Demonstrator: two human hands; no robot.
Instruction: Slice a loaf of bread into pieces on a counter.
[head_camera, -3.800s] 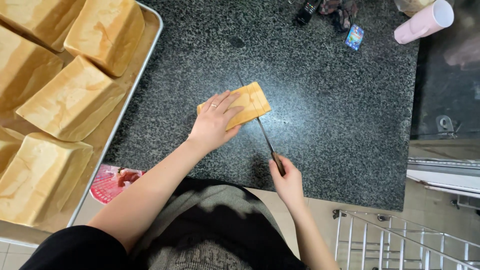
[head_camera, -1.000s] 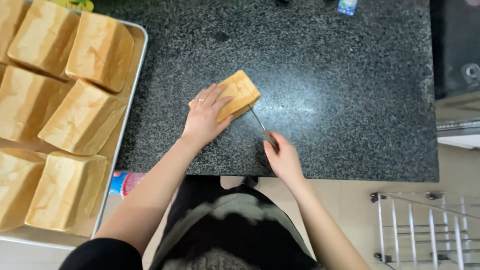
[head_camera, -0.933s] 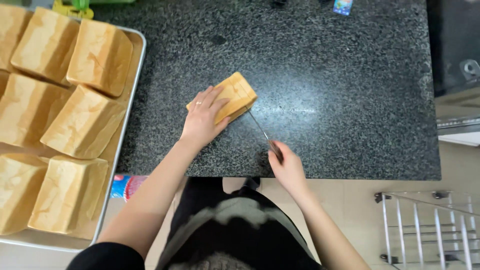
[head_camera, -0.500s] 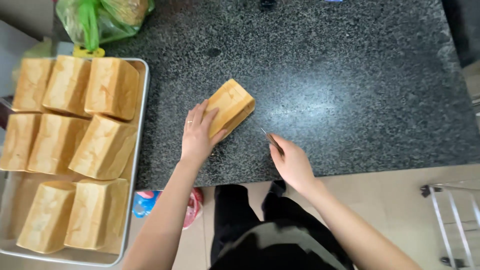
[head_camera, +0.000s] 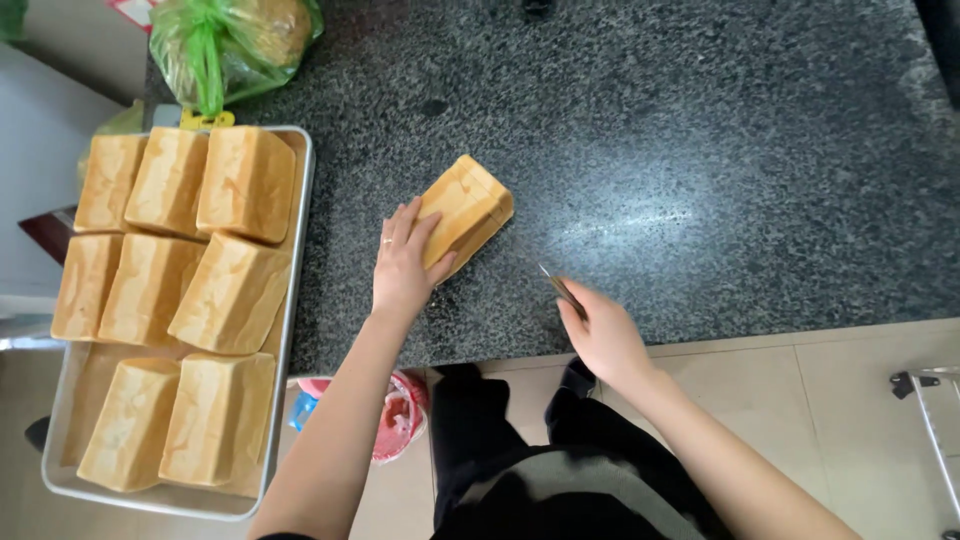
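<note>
A metal tray (head_camera: 290, 330) of golden bread loaves (head_camera: 235, 290) is sitting on the left, with a green bag (head_camera: 215, 45) behind it. The left hand (head_camera: 405, 265) is pressing flat on one bread block (head_camera: 465, 205) lying on the dark stone counter (head_camera: 700, 170). The right hand (head_camera: 600, 335) is wrapping tight around a knife (head_camera: 556, 288), just right of the block. It looks like cutting time: the blade needs lining up over the bread, clear of the fingers.
</note>
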